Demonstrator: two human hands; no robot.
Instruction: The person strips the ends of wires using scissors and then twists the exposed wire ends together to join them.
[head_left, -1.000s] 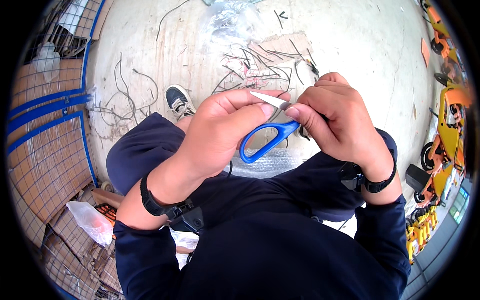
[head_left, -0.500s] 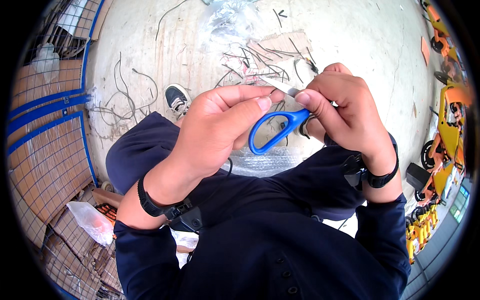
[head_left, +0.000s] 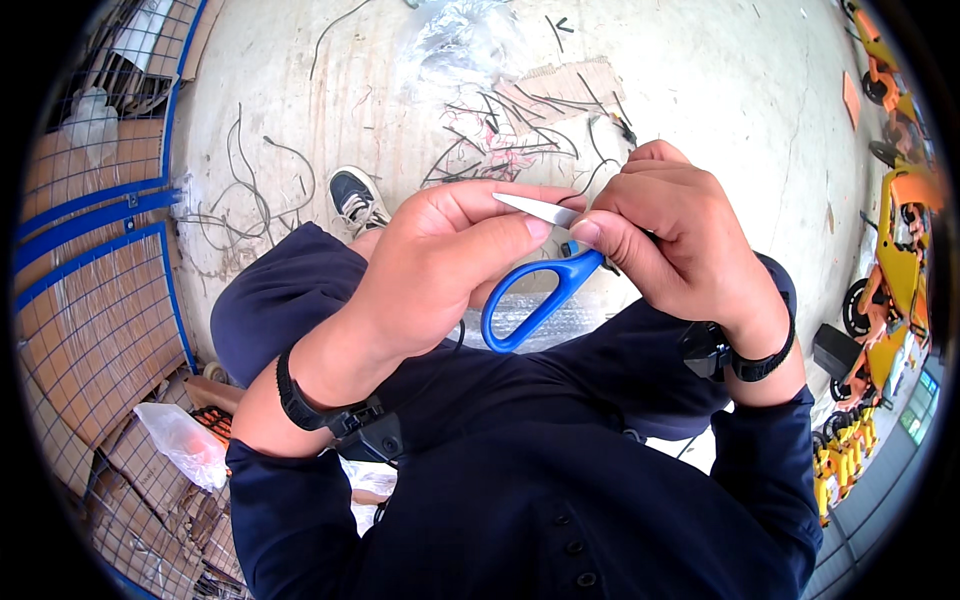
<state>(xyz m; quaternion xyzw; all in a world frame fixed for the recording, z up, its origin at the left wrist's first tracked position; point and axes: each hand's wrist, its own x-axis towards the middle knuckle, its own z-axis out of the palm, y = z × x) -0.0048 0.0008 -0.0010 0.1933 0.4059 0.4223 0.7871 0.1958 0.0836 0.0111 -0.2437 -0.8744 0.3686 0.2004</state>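
Note:
My right hand is closed round a pair of scissors with blue handles. Its pale metal blade points left and lies across the fingertips of my left hand. That left hand is closed in a pinch. A thin black cable hangs below it, and a thin dark wire curves up between the two hands. The exact spot where cable, fingers and blade meet is hidden by the fingers. Both hands are above my knees, close together.
Black cable offcuts and reddish wires lie on the floor ahead, by a cardboard piece and clear plastic. Loose cables lie to the left, beside a blue mesh cage. Yellow-orange wheeled machines line the right.
The scissors have moved down and left, and their blade now lies over my left fingertips. My right hand has shifted slightly lower. A curved dark wire shows between the hands.

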